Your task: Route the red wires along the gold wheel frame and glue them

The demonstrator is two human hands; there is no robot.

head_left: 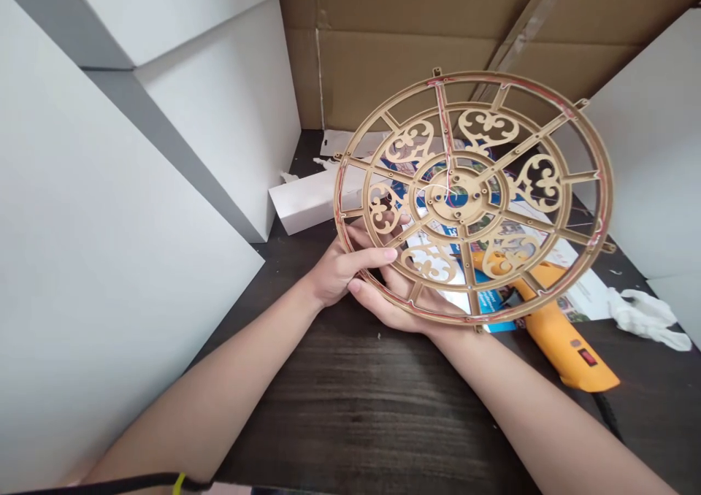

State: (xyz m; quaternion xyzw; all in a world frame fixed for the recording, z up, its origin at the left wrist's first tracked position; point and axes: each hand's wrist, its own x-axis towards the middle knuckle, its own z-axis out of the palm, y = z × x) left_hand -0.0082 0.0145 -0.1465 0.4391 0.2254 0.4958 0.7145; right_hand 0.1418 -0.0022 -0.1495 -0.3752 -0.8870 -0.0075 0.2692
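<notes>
Both my hands hold up a round laser-cut wooden wheel (465, 188) with scrolled fretwork, spokes, a central hub and red traces along its rim. My left hand (345, 265) grips the lower left of the rim. My right hand (397, 301) supports the bottom edge, with its fingers partly behind the wood. Below and behind the wheel lies a yellow glue gun (564, 342) with a red switch, its upper part seen through the openings. A printed sheet (585, 298) lies under the wheel.
The dark wood table (350, 407) is walled by large white boards (109, 261) at left and brown cardboard (383, 42) behind. A white box (312, 199) stands behind the wheel, and crumpled white cloth (643, 320) lies at right. A black cord (605, 415) runs from the gun.
</notes>
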